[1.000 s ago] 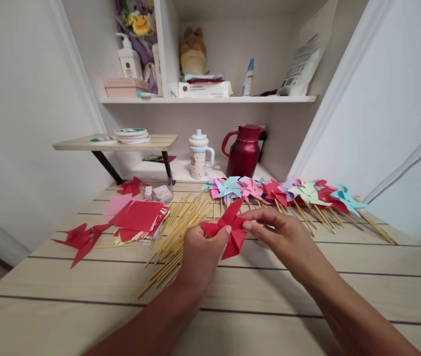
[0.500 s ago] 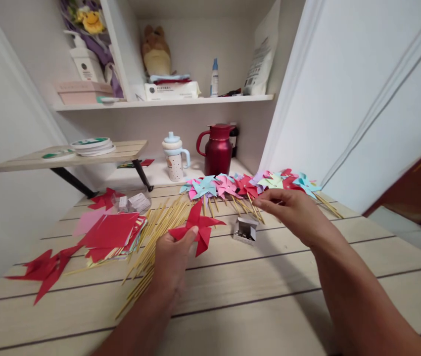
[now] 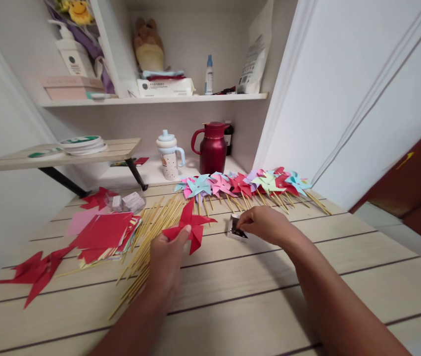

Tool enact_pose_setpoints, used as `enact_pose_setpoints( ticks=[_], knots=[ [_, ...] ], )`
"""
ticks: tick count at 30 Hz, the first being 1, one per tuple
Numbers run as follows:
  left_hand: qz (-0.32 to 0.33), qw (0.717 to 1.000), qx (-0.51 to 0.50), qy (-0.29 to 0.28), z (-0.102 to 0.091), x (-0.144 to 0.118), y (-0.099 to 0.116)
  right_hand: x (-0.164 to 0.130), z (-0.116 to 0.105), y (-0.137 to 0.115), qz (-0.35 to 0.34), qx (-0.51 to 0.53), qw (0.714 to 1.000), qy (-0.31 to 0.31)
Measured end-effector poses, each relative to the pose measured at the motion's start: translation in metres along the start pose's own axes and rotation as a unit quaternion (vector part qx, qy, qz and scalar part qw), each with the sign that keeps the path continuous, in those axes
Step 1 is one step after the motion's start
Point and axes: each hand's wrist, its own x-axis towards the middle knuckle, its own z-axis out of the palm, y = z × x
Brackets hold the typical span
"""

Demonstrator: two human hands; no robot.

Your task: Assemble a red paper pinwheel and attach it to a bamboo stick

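My left hand (image 3: 169,252) pinches a red paper pinwheel (image 3: 194,228) at its middle, thumb on top, held above the table. My right hand (image 3: 265,223) reaches into a small open box (image 3: 233,231) with dark little pieces inside. Its fingertips are bunched together at the box's opening, and I cannot make out what is between them. Under and beside my left hand lies a spread of thin wooden sticks (image 3: 147,242). A row of finished pinwheels on sticks (image 3: 220,184), in several colours, lies along the back of the table.
At left are a stack of coloured paper squares (image 3: 101,231), folded red paper shapes (image 3: 35,272) and small clear boxes (image 3: 133,201). Behind stand a dotted cup (image 3: 170,160), a red jug (image 3: 213,151) and a small raised shelf (image 3: 117,148) with tape rolls.
My right hand has moved down and left from above the pinwheel row to the small box. The left hand still holds the red pinwheel. The view has shifted slightly.
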Motion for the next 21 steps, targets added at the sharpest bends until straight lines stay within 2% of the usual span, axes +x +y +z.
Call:
enact_pose_setpoints(
  ticks=[7, 21],
  knots=[
    [-0.008, 1.0, -0.019, 0.006, 0.0, -0.001, 0.0, 0.009, 0.013, -0.005, 0.031, -0.059, 0.998, 0.014],
    [-0.02, 0.997, -0.067, -0.026, -0.002, 0.001, -0.007, 0.011, 0.025, -0.012, 0.012, -0.087, 0.996, 0.015]
  ],
)
